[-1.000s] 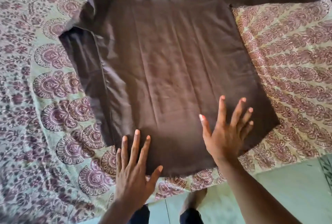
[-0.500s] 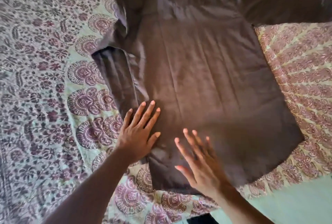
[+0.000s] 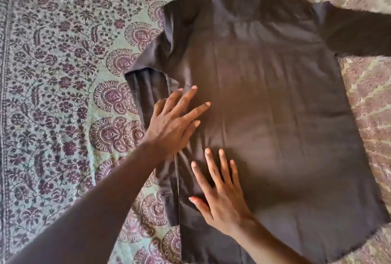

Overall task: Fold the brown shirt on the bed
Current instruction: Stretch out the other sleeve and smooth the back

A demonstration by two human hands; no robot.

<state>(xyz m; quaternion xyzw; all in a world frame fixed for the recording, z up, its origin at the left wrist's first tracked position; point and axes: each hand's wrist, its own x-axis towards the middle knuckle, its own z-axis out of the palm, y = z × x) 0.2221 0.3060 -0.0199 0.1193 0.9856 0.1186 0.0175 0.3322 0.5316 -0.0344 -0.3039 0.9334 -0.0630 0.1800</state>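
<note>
brown shirt [image 3: 264, 104] is spread on bed [image 3: 53, 73] | left hand [image 3: 171, 124] is pressed flat, fingers spread, at shirt's left edge | right hand [image 3: 220, 196] is laid flat, fingers spread, just below it

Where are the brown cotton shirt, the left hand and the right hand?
brown cotton shirt [image 3: 275, 104], head view, middle of its back panel.
left hand [image 3: 173, 124], head view, back of hand.
right hand [image 3: 222, 198], head view, back of hand.

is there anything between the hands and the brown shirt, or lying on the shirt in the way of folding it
Nothing visible. The left hand and the right hand both lie flat on the brown shirt near its left edge, and nothing else lies on the shirt or on the bedsheet around it.
</note>
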